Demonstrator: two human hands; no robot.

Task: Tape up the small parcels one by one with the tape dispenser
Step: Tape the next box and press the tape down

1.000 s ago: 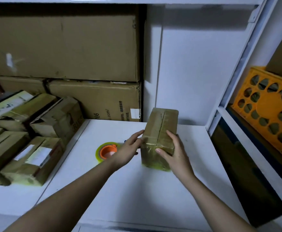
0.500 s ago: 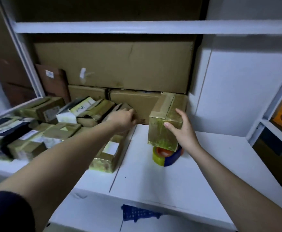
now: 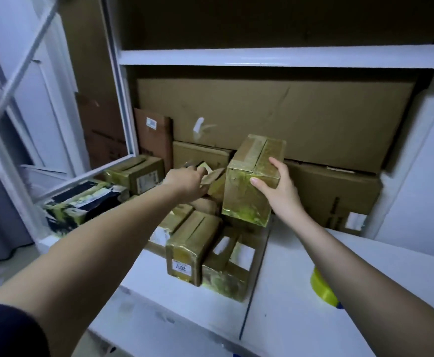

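So this looks like the swap step between parcels, imo. Right hand (image 3: 279, 191) holds a taped parcel (image 3: 252, 181) up in the air — thumb on the near face, fingers wrapped round the far side, so it's clamped on the box. That box is wrapped shiny all over w/ a tape line along the top seam, so I'd guess it's finished and headed for the pile.

Using that held parcel as the landmark: left hand (image 3: 187, 180) is just to the left of it, reaching into the back of the pile (image 3: 197, 243) and touching a parcel w/ loose-looking flaps (image 3: 212, 176). Can't tell if the fingers have actually closed on it or are just resting there — they're curled away from the camera and a bit blurred. Below and left of the held parcel sit several more small boxes on the white shelf (image 3: 301, 292), some w/ white labels. The tape dispenser (image 3: 322, 288) is well below and to the right of it, mostly hidden behind the right forearm; only a yellow-green bit shows.

Next move prob calls for two things: set the finished box down somewhere it won't mix w/ the untaped ones, and get a proper grip on the loose-flap one to pull it out to the bare shelf near the dispenser. The pile's kinda jumbled, so pulling one out could shift its neighbours.
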